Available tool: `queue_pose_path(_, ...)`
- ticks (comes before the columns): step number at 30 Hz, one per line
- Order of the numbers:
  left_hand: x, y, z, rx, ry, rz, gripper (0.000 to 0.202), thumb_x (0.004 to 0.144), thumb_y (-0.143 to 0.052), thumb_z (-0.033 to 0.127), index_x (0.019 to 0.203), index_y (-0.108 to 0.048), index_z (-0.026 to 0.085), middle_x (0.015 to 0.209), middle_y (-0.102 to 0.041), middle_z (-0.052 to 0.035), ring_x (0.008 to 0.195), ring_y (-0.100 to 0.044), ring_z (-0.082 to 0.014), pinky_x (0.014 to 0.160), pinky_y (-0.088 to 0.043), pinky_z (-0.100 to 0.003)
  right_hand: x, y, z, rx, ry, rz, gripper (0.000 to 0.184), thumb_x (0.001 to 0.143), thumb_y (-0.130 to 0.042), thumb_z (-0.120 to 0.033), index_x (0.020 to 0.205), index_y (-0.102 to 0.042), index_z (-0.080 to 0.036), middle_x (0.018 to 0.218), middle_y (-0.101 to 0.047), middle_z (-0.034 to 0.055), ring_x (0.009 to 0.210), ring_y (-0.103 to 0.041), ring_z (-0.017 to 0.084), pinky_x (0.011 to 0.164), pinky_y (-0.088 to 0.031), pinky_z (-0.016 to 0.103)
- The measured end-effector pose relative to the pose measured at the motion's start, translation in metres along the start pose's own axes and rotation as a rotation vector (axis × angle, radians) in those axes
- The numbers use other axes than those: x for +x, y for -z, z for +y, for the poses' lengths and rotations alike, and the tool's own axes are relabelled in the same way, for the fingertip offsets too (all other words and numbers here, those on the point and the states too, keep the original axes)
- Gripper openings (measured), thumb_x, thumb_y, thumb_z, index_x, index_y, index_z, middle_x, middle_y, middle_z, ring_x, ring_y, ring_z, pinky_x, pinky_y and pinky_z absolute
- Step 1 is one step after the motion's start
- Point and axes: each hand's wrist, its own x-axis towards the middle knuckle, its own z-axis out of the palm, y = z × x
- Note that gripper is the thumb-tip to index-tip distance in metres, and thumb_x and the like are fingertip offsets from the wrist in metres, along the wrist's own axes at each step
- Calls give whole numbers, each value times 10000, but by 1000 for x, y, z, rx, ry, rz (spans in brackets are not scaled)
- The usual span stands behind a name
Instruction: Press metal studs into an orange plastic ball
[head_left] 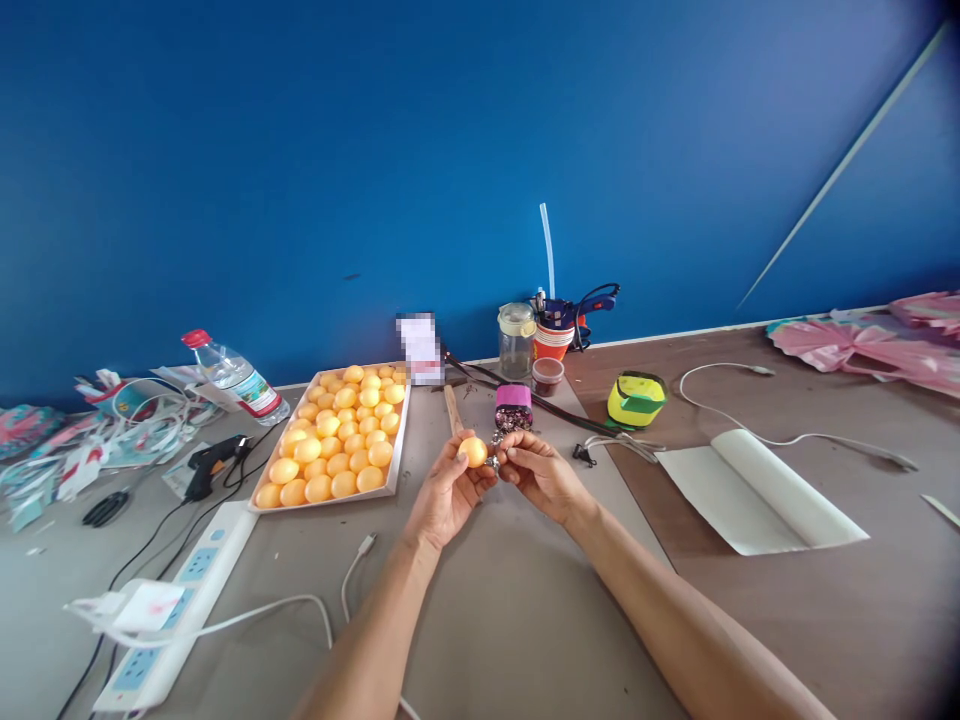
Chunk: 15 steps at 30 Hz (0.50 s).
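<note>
My left hand [448, 492] is closed around an orange ball [473, 451], held up over the table's middle. My right hand [538, 472] pinches a small metal piece [493, 462] right beside the ball, fingertips almost touching the left hand's. Just behind both hands stands a small pink-banded cup [514, 407] full of little dark bits. To the left lies a white tray [328, 504] packed with several orange balls.
A wooden stick [452, 408] lies behind my hands. Left: a black glue gun [212, 461], a white power strip [184, 598] with cables, a water bottle [238, 381], scissors. Back: a jar [516, 340], an orange cup with tools. Right: a yellow-green tape dispenser [636, 397], a curled white sheet [757, 494], pink paper.
</note>
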Motion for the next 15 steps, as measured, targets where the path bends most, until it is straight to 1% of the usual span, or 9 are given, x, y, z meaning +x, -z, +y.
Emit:
queue_pose_path(3,0,-1,1,31,-38,6,332,752,-683,256,1037,-517,223,990,-633,-38,742,-609,-108,689,-459,-240,1,0,1,14,-3,-15,140,702,-711,-263,768,-606,-197,694,-601,-18,523,-456,81,530,-338,238)
queue_pose_path(7,-1,-3,3,72,-110,59,339,710,-720,223,985,-520,228,1087,-620,-35,771,-597,-102,635,-418,-208,2,-3,1,-4,-6,-11,185,684,-727,-309,751,-594,-198,701,-601,-10,527,-454,90,531,-356,250)
queue_pose_path(9,-1,-4,3,81,-117,69,333,693,-734,214,949,-522,223,1089,-618,-26,803,-608,-114,659,-425,-218,2,-5,1,-10,-9,-17,199,677,-733,-319,747,-594,-195,716,-608,-5,529,-456,89,539,-368,255)
queue_pose_path(11,-1,-5,3,84,-128,78,336,676,-748,218,929,-527,217,1020,-627,-16,859,-614,-136,726,-440,-244,1,-5,1,-6,-7,-24,202,670,-739,-316,740,-596,-193,714,-606,-6,531,-461,89,543,-373,256)
queue_pose_path(13,-1,-5,2,103,-157,99,370,678,-748,220,983,-540,230,975,-629,-7,886,-601,-135,765,-437,-251,1,-6,1,0,-2,-24,199,663,-745,-308,729,-598,-192,698,-596,-12,528,-460,87,542,-372,255)
queue_pose_path(15,-2,-6,1,137,-182,134,433,696,-734,216,1081,-540,256,1009,-627,-4,859,-579,-111,733,-421,-223,1,-6,1,5,0,-29,191,660,-747,-300,720,-602,-190,685,-587,-16,526,-459,87,541,-370,255)
